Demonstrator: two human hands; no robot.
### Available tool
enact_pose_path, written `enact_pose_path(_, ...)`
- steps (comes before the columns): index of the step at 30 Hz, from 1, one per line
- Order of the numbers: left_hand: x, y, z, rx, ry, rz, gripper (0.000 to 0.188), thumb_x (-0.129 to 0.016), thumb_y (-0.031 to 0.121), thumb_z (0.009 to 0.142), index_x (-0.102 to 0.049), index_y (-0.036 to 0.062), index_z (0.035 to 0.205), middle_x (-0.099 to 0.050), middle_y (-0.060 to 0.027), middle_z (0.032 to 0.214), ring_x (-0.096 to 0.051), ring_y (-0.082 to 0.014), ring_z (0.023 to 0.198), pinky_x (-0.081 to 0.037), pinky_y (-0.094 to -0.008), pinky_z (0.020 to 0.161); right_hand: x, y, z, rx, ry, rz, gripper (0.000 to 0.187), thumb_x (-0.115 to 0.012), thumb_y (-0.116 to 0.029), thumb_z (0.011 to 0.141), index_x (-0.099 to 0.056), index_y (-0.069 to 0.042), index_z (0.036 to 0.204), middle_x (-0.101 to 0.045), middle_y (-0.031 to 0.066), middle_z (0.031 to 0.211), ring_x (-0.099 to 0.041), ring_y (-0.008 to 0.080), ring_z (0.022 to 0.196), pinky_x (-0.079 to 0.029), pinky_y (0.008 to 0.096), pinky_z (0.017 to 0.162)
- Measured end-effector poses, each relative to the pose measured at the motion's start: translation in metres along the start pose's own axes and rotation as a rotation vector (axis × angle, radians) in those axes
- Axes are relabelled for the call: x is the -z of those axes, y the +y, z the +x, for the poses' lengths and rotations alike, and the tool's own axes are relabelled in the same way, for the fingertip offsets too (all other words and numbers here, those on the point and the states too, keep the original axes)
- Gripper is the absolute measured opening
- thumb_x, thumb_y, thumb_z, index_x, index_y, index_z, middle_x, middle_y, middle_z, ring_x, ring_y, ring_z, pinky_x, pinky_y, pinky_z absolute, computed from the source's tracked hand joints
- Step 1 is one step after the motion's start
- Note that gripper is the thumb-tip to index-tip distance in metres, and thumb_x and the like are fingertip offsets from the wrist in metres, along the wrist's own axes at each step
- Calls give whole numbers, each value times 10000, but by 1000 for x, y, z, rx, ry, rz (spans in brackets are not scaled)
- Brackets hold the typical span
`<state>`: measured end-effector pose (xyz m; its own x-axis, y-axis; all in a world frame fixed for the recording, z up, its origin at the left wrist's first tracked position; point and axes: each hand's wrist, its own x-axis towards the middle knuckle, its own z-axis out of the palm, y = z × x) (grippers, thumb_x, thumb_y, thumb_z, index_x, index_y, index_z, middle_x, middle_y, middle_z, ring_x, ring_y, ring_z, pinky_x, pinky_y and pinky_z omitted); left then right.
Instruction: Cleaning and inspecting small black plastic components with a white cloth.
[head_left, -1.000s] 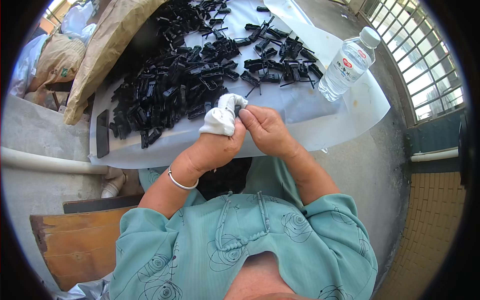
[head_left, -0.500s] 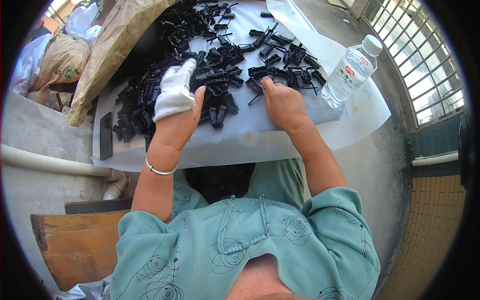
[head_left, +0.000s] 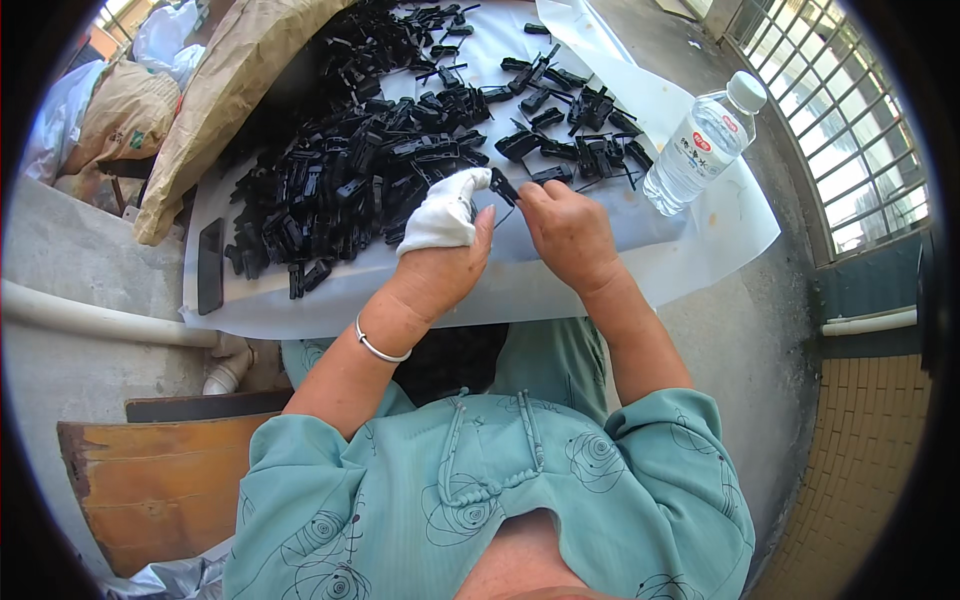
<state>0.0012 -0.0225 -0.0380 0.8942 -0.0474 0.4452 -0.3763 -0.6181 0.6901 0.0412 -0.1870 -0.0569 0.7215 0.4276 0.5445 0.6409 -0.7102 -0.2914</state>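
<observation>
Over the front of the table, my left hand, in a white glove that leaves the thumb bare, is closed on a small black plastic part. My right hand is bare and meets it from the right, thumb and fingers pinched at the part's lower right end. A thin dark stem shows between the two hands; its far end is hidden by the fingers. Beyond and to the left lies a big heap of similar black plastic parts. A smaller scatter of black parts lies just past my right hand.
A clear water bottle with a white cap stands on the sheet-covered table at the right. A dark phone lies at the left edge. Brown paper rises beside the heap. A barred window is at far right.
My left hand has swung right from over the heap to meet my right hand. The black part has come nearer, off the scatter, and is now between both hands.
</observation>
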Motion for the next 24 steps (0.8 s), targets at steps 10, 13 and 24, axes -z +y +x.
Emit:
enact_pose_path(10,6,3,-3,534,-203,-586,243,-598,85,851,-515,13,1068,-566,-17,805,-503,-47,608,-398,-174,485,15,-19,-7,349,56,213,131,-646,-49,738,-600,-70,859,-439,47,602,-481,200,507,-389,316,443)
enact_pose_path(13,13,3,-7,515,-222,-704,274,-607,85,845,-515,19,1095,-570,0,805,-473,-29,610,-381,-159,495,12,-23,-10,240,112,477,159,-678,-28,730,-605,-55,869,-461,29,614,-433,149,497,-366,277,442)
enact_pose_path(24,19,19,-17,226,-262,-507,334,-598,32,773,-560,-16,1100,-629,-55,909,-548,-77,738,-461,-238,667,11,-35,-8,-422,-15,1086,122,-642,-104,832,-539,-41,813,-459,-42,628,-374,22,590,-318,190,500)
